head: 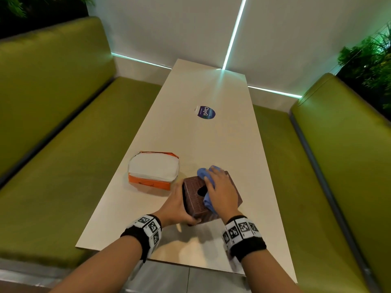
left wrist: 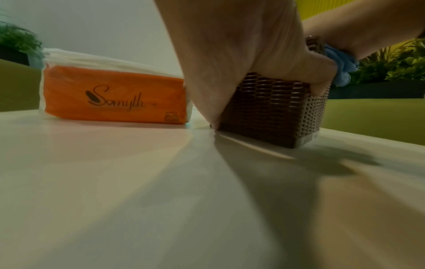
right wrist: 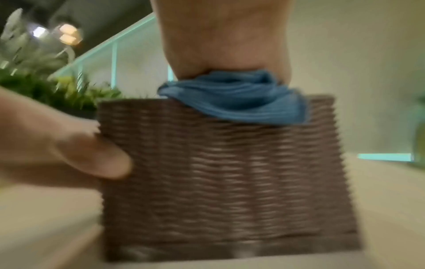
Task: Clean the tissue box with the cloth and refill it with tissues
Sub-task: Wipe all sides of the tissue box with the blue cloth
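A brown woven tissue box [head: 193, 188] stands on the white table [head: 211, 134] near its front edge. My left hand [head: 179, 206] grips the box from the left, its thumb [right wrist: 92, 156] on the near wall and its fingers hidden behind the box. My right hand [head: 222, 191] holds a bunched blue cloth [head: 203, 174] and presses it onto the box's top, beside the dark round opening. The cloth [right wrist: 234, 98] hangs slightly over the top edge. An orange tissue pack [head: 153, 170], open on top with white tissues showing, lies just left of the box.
A round blue sticker [head: 205, 112] sits on the table's far half. Green benches [head: 63, 134] run along both long sides, with a white wall at the far end and plants [head: 368, 66] behind the right bench.
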The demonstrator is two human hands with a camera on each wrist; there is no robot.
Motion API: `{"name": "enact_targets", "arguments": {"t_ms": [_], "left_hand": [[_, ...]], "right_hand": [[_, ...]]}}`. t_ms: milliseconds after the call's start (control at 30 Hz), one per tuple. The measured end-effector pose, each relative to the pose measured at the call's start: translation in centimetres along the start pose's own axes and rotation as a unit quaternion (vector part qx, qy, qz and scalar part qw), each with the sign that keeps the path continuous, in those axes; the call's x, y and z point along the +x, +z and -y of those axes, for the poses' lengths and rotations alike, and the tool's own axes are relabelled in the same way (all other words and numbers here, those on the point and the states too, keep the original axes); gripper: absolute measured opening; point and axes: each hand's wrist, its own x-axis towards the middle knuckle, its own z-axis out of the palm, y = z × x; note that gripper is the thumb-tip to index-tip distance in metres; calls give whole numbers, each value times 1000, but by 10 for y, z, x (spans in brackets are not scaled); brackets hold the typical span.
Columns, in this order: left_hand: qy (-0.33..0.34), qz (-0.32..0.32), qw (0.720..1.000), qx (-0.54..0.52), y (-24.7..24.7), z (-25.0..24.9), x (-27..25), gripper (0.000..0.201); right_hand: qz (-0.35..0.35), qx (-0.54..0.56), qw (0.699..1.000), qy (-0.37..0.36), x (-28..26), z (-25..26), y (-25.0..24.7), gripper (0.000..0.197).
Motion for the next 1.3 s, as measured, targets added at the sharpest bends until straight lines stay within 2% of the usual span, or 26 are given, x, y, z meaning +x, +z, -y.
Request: {"name": "enact_targets", "arguments": {"t_ms": [67, 133, 200, 267, 300, 367, 500, 533, 633, 767, 800, 833, 900, 933, 1033, 1100, 1133, 1200, 1233, 1267, 1300], "left_hand": [[-15, 9, 1000, -6, -3, 1, 2, 130], [-35, 30, 999, -5, -9, 1, 7, 120], [-57, 82, 995, 5, -10, -3, 10, 92], [-93, 119, 987, 55, -12, -13, 7, 50], [-95, 123, 986, 67, -13, -15, 7, 44], [-61, 110, 991, 35, -12, -18, 6, 62], [-10, 49, 999, -1, -15, -3, 9, 116], [-8, 36, 999, -10, -15, -1, 10, 120], [-5, 33, 999, -24, -14, 4, 10, 127], [-5, 55, 998, -27, -14, 7, 14, 134], [-4, 56, 998, -24, -14, 7, 14, 136], [-5, 58, 998, -23, -14, 7, 15, 137], [-8, 61, 998, -27, -13, 11, 16, 137], [-7, 62, 998, -30, -13, 13, 17, 137], [-8, 68, 997, -28, -12, 14, 20, 135], [-4, 47, 999, -19, -9, 14, 18, 131], [4, 28, 999, -16, -6, 15, 16, 128], [35, 7, 999, 3, -2, 13, 12, 118], [53, 5, 998, 15, -1, 10, 11, 102], [74, -2, 997, 23, 0, 9, 11, 86], [77, -10, 997, 12, 0, 9, 13, 84]], "right_hand": [[23, -25, 999, -27, -3, 15, 6, 43], [55, -32, 993, -98, -20, 25, 14, 44], [54, -30, 989, -135, -44, 24, 14, 45], [47, -30, 987, -150, -57, 18, 18, 45], [47, -29, 987, -154, -55, 19, 19, 46], [62, -24, 987, -149, -40, 28, 19, 48], [78, -16, 991, -108, -6, 30, 16, 41], [62, 8, 994, -86, 0, 20, 15, 38], [-44, 74, 996, -19, 17, -7, -4, 25], [-180, 152, 965, 113, 30, -21, -38, 29], [-189, 156, 962, 122, 28, -24, -40, 32], [-164, 143, 968, 123, 23, -25, -38, 35], [-81, 68, 988, 108, 6, -26, -20, 44], [-69, 32, 993, 95, -4, -28, -11, 47], [-100, -27, 989, 103, -19, -22, 5, 43], [-110, -39, 986, 119, -21, -1, 15, 42], [-107, -28, 989, 101, -22, 12, 21, 45], [-81, -2, 997, 0, -29, 38, 34, 53], [-65, 5, 996, -66, -33, 43, 38, 55], [-47, 6, 992, -121, -35, 40, 36, 55], [-30, 3, 988, -153, -32, 32, 30, 55]]}}
